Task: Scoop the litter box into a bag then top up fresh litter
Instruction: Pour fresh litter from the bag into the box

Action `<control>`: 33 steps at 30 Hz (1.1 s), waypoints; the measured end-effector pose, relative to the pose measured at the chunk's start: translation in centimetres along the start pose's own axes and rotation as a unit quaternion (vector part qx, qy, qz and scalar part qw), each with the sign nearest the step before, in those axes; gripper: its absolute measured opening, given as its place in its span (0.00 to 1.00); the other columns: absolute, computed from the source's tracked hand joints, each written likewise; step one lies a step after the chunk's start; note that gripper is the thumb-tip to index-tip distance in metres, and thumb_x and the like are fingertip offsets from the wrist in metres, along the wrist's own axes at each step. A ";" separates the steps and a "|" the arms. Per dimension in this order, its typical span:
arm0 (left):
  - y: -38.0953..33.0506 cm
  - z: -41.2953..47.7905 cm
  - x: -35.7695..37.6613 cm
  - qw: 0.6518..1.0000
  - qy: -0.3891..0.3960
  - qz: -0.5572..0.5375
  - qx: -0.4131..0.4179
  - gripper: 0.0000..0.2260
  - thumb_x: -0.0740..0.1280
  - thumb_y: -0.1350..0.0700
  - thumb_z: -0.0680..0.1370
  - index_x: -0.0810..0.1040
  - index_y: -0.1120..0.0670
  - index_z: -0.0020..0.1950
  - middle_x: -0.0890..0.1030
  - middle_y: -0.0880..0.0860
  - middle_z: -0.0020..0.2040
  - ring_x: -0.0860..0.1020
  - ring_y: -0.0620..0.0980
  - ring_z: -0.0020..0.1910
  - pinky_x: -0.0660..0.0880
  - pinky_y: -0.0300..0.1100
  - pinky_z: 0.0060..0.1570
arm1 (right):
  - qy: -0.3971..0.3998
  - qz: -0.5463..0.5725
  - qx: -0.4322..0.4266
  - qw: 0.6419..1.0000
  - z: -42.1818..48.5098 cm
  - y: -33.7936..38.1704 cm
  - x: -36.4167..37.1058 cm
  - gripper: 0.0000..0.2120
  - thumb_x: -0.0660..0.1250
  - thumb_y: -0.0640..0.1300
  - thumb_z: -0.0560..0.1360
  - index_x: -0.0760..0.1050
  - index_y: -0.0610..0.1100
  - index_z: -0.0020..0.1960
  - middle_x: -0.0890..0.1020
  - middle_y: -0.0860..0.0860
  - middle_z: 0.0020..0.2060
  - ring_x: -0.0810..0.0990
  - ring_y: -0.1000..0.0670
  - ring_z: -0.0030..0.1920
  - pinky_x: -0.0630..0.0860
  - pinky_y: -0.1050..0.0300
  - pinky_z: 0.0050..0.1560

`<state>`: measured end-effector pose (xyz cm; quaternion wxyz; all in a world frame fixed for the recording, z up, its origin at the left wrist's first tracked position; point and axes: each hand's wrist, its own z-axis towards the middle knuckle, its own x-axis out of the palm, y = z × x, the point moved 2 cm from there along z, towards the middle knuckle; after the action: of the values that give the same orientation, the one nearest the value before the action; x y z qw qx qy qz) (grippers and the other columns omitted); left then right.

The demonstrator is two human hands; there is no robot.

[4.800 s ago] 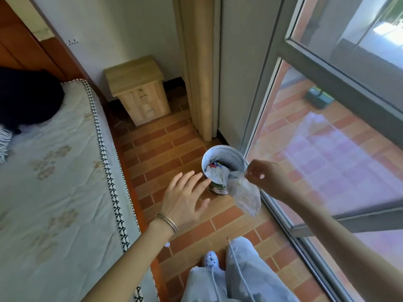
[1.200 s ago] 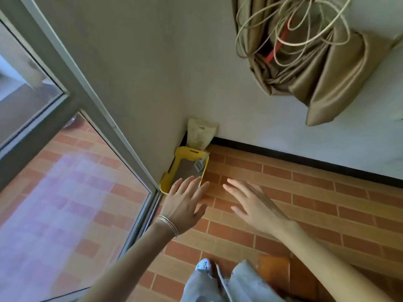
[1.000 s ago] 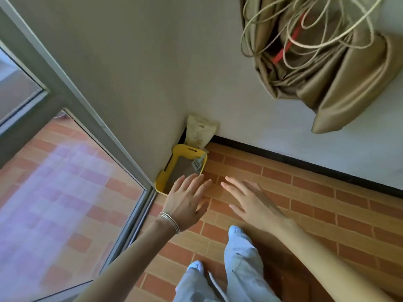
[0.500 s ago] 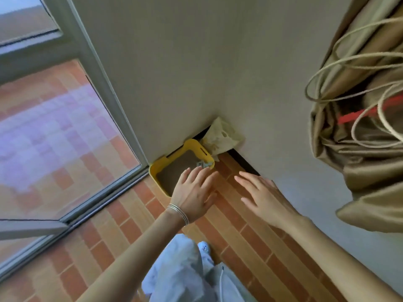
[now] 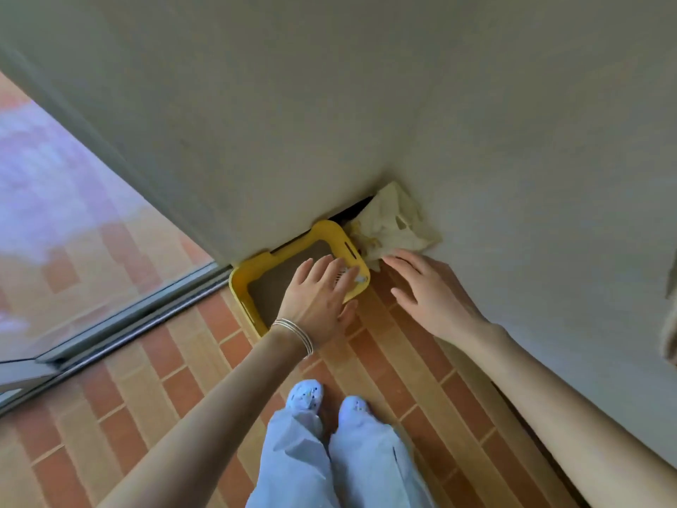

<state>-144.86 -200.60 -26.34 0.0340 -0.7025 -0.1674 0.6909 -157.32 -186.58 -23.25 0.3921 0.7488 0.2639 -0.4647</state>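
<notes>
A yellow litter box [image 5: 244,278] with grey-brown litter sits in the corner where the window frame meets the wall. A small pale scoop [image 5: 344,275] lies at its right end, partly covered by my fingers. A crumpled cream bag [image 5: 394,223] leans against the wall right behind the box. My left hand [image 5: 318,300] hovers over the box's right half with straight, spread fingers and holds nothing. My right hand [image 5: 430,293] is stretched out flat just right of the box, its fingertips close to the bag's lower edge.
The floor is brick-patterned tile [image 5: 183,390]. A sliding glass door with a metal track [image 5: 121,320] runs along the left. A plain wall [image 5: 513,177] rises behind and on the right. My feet in white shoes [image 5: 304,394] stand just before the box.
The view has closed in on the corner and tilted down. Both hands have moved forward: the left one now over the box, the right one near the bag.
</notes>
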 end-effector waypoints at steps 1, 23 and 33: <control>0.5 1.4 2.1 1.000 -0.002 -0.003 -0.008 0.24 0.68 0.46 0.71 0.74 0.54 0.64 0.78 0.56 0.59 0.76 0.58 0.59 0.72 0.54 0.59 | 0.000 0.008 0.002 1.000 1.6 -2.0 1.5 0.24 0.63 0.41 0.76 0.64 0.45 0.71 0.67 0.47 0.69 0.67 0.47 0.68 0.67 0.44 0.66; -3.2 17.6 28.5 0.994 0.081 -0.028 -0.066 0.24 0.69 0.48 0.70 0.75 0.55 0.63 0.79 0.57 0.59 0.77 0.58 0.58 0.74 0.55 0.57 | 0.065 -0.137 0.041 0.988 18.2 -32.6 18.2 0.28 0.63 0.43 0.76 0.58 0.41 0.72 0.72 0.44 0.65 0.74 0.43 0.60 0.71 0.50 0.57; -3.7 19.5 30.5 0.994 0.073 -0.019 -0.075 0.23 0.55 0.46 0.72 0.77 0.55 0.61 0.80 0.57 0.57 0.78 0.57 0.56 0.76 0.53 0.55 | 0.100 -0.073 0.163 0.979 20.5 -37.3 21.8 0.27 0.64 0.42 0.76 0.60 0.44 0.72 0.72 0.44 0.64 0.71 0.42 0.62 0.71 0.48 0.58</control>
<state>-165.00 -192.06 -55.37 0.0063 -0.7483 -0.2290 0.6226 -186.32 -182.31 -61.04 0.2015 0.8242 0.2763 -0.4515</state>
